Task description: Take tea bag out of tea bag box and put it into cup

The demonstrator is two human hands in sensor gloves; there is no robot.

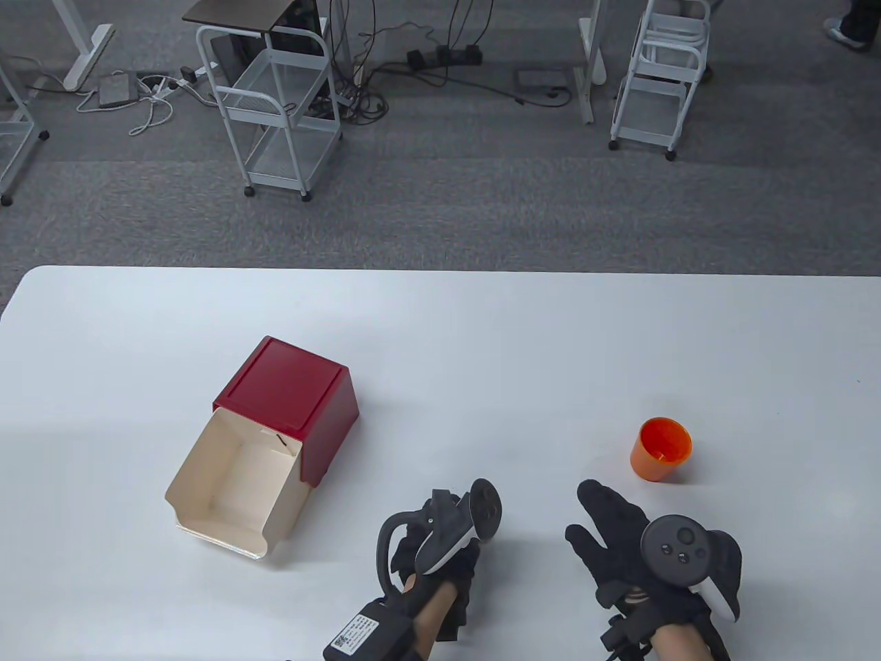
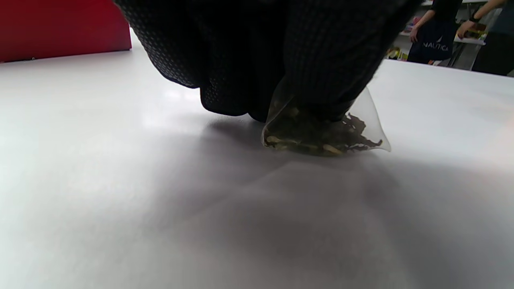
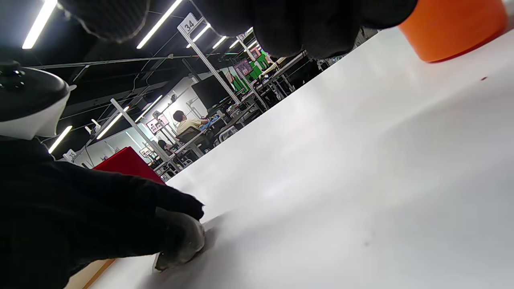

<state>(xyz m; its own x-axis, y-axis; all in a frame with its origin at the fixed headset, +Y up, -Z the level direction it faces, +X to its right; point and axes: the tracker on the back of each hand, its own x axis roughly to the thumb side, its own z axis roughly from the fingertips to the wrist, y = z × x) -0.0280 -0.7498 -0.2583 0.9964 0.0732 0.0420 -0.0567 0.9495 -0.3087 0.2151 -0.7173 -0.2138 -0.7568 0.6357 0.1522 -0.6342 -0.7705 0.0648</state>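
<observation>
The red tea bag box (image 1: 289,392) lies at the table's left, its cream drawer (image 1: 234,482) pulled open toward me and showing nothing inside. My left hand (image 1: 433,544) is right of the drawer, low over the table. In the left wrist view its fingers (image 2: 321,60) pinch a clear tea bag (image 2: 321,134) of dark leaves that touches the tabletop. The tea bag is hidden under the hand in the table view. The orange cup (image 1: 661,449) stands upright at the right. My right hand (image 1: 619,537) is open and holds nothing, fingers spread, just left of and nearer to me than the cup.
The white table (image 1: 482,330) spans the view; its far edge borders grey carpet. White wire carts (image 1: 275,103) and cables stand on the floor beyond. In the right wrist view the cup (image 3: 453,24) is at the top right and the red box (image 3: 128,164) at the left.
</observation>
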